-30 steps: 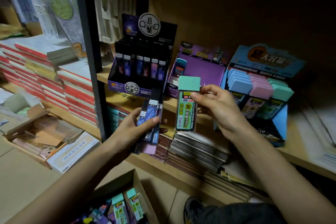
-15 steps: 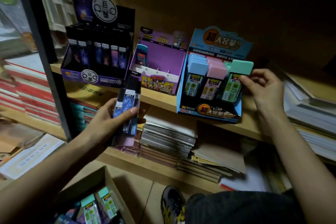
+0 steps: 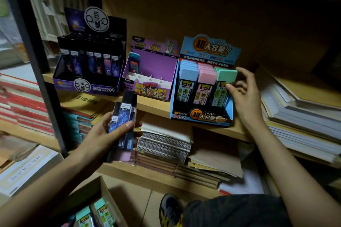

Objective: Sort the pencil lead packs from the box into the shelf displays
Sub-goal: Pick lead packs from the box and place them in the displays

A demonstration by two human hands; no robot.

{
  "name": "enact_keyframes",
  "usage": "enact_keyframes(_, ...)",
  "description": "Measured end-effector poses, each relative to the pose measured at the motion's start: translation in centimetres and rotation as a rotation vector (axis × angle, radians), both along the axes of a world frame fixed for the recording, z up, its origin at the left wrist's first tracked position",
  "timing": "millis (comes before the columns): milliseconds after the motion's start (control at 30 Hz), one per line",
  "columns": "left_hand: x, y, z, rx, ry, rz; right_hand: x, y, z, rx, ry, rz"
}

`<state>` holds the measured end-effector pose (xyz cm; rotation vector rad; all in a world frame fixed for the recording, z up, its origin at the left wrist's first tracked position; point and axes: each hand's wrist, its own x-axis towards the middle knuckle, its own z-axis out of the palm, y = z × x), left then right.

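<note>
While the L hand (image 3: 103,140) grips a bundle of dark packs (image 3: 124,116), thumb pressed across the front & fingers curled behind, the R hand (image 3: 245,97) sits at 3 o'clock of the blue display (image 3: 201,116). R fingers are loosely spread, pinching nothing; only the thumb tip touches the side of the green pack (image 3: 224,83). That pack stands upright at the front of the display's right-most row, w/ a pink row beside it at 9 o'clock and a blue row past that. The bundle is held tilted, just below the shelf (image 3: 153,106) edge, at 6 o'clock of the purple display (image 3: 149,72). A black display (image 3: 88,68) full of dark packs stands at 9 o'clock of the purple one; all 3 displays share the shelf. The box (image 3: 100,188) lies on the floor at 7 o'clock of the view, more green-capped packs (image 3: 103,214) inside. Spiral notebooks (image 3: 162,145) are stacked on the lower shelf, approx. 4 o'clock of the L hand.
</note>
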<state>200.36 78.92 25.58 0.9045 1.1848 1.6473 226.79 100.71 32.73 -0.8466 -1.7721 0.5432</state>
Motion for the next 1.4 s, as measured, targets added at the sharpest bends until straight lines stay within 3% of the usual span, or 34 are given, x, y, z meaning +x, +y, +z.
enact_keyframes(233,0.3,-0.2,0.5,-0.005,0.031,0.01,-0.2,0.5,-0.2,-0.056,0.086,0.031)
enact_keyframes(433,0.3,-0.2,0.4,-0.01,0.034,0.018,0.5,1.4,-0.9,0.117,-0.169,-0.15)
enact_keyframes(633,0.2,-0.2,0.5,-0.024,0.026,0.022,0.6,0.7,0.0,0.109,-0.282,-0.232)
enact_keyframes(767,0.4,-0.6,1.3,-0.01,0.077,0.035,-1.5,-2.0,2.1,0.182,-0.161,-0.237)
enact_keyframes(867,0.3,-0.8,1.7,0.017,0.074,0.04,-5.6,-5.7,2.9,-0.045,-0.047,0.048)
enact_keyframes(933,-0.1,-0.9,1.5,0.001,0.079,0.064,-8.7,-8.3,2.3,-0.286,-0.061,0.338)
enact_keyframes(1000,-0.6,-1.0,1.2,-0.017,0.085,0.094,-11.4,-10.3,1.6,-0.442,-0.113,0.498)
enact_keyframes(1200,-1.5,-1.6,0.7,-0.058,0.13,0.109,-17.2,-13.2,-0.4,-0.664,-0.293,0.53)
enact_keyframes(1400,-2.6,-2.9,1.6,-0.072,0.051,0.175,-19.8,-13.4,-0.5,-0.774,-0.162,0.634)
